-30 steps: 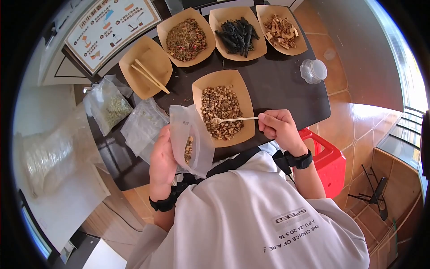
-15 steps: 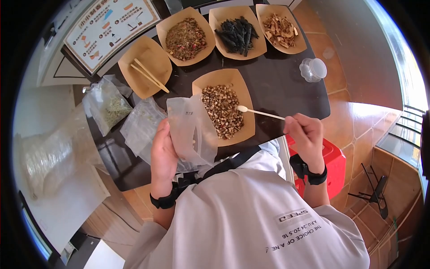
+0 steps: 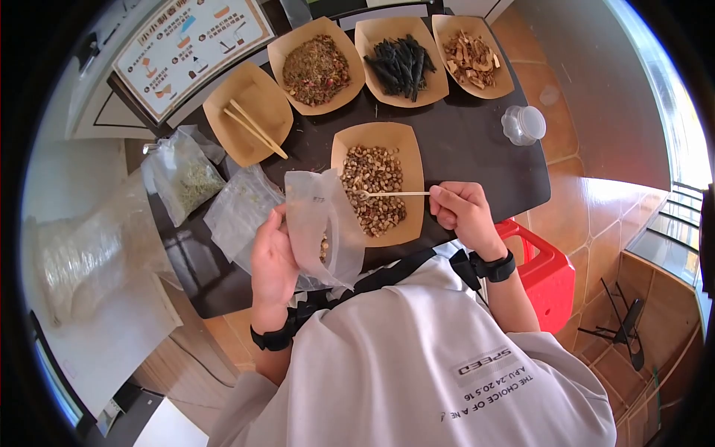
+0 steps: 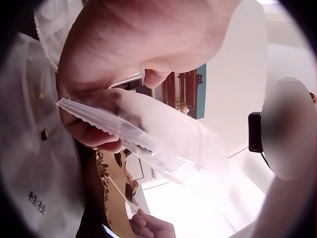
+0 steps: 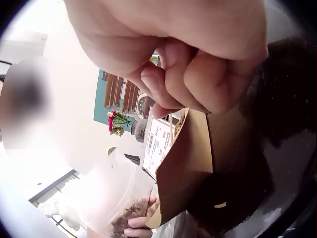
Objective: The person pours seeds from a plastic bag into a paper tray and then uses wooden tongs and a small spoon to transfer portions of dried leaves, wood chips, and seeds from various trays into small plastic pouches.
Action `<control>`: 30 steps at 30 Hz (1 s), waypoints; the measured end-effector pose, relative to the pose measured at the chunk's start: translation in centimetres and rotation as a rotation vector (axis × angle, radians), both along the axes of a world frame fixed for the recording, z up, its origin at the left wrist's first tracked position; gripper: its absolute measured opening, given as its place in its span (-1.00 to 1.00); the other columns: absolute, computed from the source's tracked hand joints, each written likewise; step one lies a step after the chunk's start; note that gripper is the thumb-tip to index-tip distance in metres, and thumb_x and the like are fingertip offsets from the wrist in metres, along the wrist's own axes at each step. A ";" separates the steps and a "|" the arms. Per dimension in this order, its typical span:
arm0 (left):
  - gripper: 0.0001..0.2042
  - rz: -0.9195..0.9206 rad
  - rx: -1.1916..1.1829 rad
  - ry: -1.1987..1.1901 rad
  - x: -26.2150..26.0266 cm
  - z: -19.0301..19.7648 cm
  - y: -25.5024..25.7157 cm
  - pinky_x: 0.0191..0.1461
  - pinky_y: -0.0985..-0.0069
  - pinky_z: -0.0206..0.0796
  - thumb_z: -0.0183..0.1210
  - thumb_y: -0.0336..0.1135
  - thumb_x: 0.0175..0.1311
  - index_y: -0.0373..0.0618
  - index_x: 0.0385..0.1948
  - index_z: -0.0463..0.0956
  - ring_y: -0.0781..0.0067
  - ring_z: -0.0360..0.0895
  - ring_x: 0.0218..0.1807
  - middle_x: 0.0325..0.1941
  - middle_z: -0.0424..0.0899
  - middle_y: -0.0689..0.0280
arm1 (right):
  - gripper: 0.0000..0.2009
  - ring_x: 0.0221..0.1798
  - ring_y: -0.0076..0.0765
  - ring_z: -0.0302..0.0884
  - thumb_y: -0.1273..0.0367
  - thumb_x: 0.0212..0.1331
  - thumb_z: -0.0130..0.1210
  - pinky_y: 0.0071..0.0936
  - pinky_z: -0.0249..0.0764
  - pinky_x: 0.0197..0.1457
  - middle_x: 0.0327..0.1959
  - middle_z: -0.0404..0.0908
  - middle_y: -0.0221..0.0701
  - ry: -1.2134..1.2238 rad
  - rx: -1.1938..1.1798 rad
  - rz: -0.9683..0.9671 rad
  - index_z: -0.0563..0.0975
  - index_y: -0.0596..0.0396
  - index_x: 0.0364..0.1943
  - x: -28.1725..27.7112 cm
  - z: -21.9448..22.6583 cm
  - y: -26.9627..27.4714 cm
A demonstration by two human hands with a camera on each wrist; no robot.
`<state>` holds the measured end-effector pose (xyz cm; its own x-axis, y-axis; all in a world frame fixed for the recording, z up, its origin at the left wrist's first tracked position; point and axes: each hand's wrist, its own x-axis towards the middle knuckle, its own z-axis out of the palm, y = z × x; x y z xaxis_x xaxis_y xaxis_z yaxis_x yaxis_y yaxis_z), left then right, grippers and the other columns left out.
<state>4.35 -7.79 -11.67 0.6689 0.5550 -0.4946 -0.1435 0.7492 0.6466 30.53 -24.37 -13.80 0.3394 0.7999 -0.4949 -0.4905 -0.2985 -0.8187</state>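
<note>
My left hand (image 3: 272, 257) holds a translucent zip bag (image 3: 307, 223) upright near the front of the table, its mouth open and some brown chopped pieces inside. In the left wrist view, the fingers curl round the bag's zip edge (image 4: 94, 116). My right hand (image 3: 462, 212) pinches the handle end of a small light wooden spoon (image 3: 402, 194). The spoon's head is at the chopped brown pieces (image 3: 376, 175) in a kraft paper tray (image 3: 415, 149), just right of the bag. In the right wrist view, the fingers of the right hand (image 5: 183, 79) are curled, hiding most of the spoon.
Behind stand paper trays of mixed herbs (image 3: 316, 71), dark strips (image 3: 402, 67) and pale shavings (image 3: 471, 59). Another tray (image 3: 223, 141) bears wooden tongs (image 3: 253, 128). Filled and flat bags (image 3: 186, 182) lie left; a lidded clear jar (image 3: 523, 125) is right, a red stool (image 3: 547, 283) below.
The right hand drew the spoon rightward and up from the pieces, then brought it back left into the tray. The bag, in the left hand, has shifted slightly and its mouth has spread wider.
</note>
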 end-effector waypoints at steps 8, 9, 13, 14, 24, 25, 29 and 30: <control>-0.56 0.053 0.146 0.150 1.1 0.0 -0.5 0.18 0.35 0.38 -0.24 -0.03 0.53 -0.21 0.12 0.35 0.28 0.55 0.07 0.05 0.59 0.13 | -0.72 -0.65 -0.65 0.19 0.40 0.34 0.07 -0.59 0.06 -0.57 -0.68 0.36 -0.56 -0.053 0.108 0.057 0.52 0.24 -0.55 -0.3 4.7 -1.4; -0.56 0.029 0.157 0.130 1.4 0.0 -0.6 0.18 0.36 0.39 -0.24 -0.04 0.54 -0.22 0.14 0.35 0.29 0.56 0.07 0.05 0.60 0.14 | -0.74 -0.65 -0.60 0.25 0.41 0.32 0.09 -0.56 0.13 -0.56 -0.68 0.43 -0.52 -0.254 0.097 0.135 0.54 0.26 -0.54 -1.1 6.1 -1.2; -0.55 0.038 0.064 0.068 1.2 -0.2 -0.6 0.20 0.36 0.39 -0.24 -0.05 0.54 -0.24 0.16 0.35 0.29 0.57 0.08 0.05 0.60 0.15 | -0.84 -0.67 -0.37 0.42 0.55 0.18 0.05 -0.46 0.24 -0.57 -0.68 0.49 -0.29 -0.834 0.346 0.088 0.55 0.26 -0.55 -1.2 7.8 -2.0; -0.54 0.054 0.054 0.028 0.7 -0.6 -0.6 0.22 0.35 0.39 -0.23 -0.05 0.54 -0.25 0.17 0.34 0.29 0.57 0.08 0.06 0.61 0.16 | -0.83 -0.69 -0.37 0.39 0.56 0.17 0.05 -0.46 0.22 -0.59 -0.70 0.46 -0.26 -0.875 0.306 0.057 0.53 0.26 -0.57 -0.4 8.1 -2.2; -0.56 -0.086 -0.020 -0.023 -0.1 -0.3 -1.1 0.29 0.34 0.30 -0.22 -0.02 0.55 -0.19 0.15 0.36 0.31 0.52 0.15 0.09 0.58 0.15 | -0.66 -0.59 -0.71 0.10 0.33 0.39 0.06 -0.59 0.03 -0.53 -0.69 0.30 -0.61 -0.311 -0.071 0.129 0.54 0.26 -0.54 -1.6 0.8 -1.4; -0.56 -0.089 -0.022 -0.023 -0.1 -0.4 -1.0 0.29 0.34 0.30 -0.22 -0.02 0.55 -0.19 0.15 0.36 0.31 0.52 0.15 0.09 0.58 0.15 | -0.66 -0.59 -0.71 0.10 0.33 0.39 0.06 -0.59 0.03 -0.53 -0.69 0.30 -0.61 -0.311 -0.073 0.127 0.54 0.26 -0.54 -1.7 0.8 -1.2; -0.57 -0.076 -0.031 -0.053 -0.7 -0.8 -0.5 0.31 0.35 0.27 -0.23 -0.03 0.55 -0.18 0.16 0.36 0.31 0.51 0.18 0.13 0.57 0.16 | -0.64 -0.61 -0.74 0.08 0.33 0.42 0.03 -0.64 -0.02 -0.55 -0.69 0.28 -0.62 -0.079 -0.083 0.078 0.52 0.25 -0.55 -1.2 0.9 -1.5; -0.57 -0.063 -0.008 -0.045 -0.8 -0.8 -0.4 0.31 0.35 0.26 -0.24 -0.03 0.55 -0.17 0.16 0.36 0.33 0.49 0.20 0.15 0.56 0.17 | -0.64 -0.63 -0.74 0.07 0.32 0.42 0.03 -0.63 -0.04 -0.56 -0.69 0.27 -0.62 0.000 -0.078 0.046 0.51 0.24 -0.56 -0.9 0.7 -1.8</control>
<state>3.60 -8.19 -12.48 0.7238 0.5077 -0.4672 -0.1250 0.7625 0.6348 29.63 -26.13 -13.06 0.3033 0.7737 -0.5563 -0.4746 -0.3836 -0.7922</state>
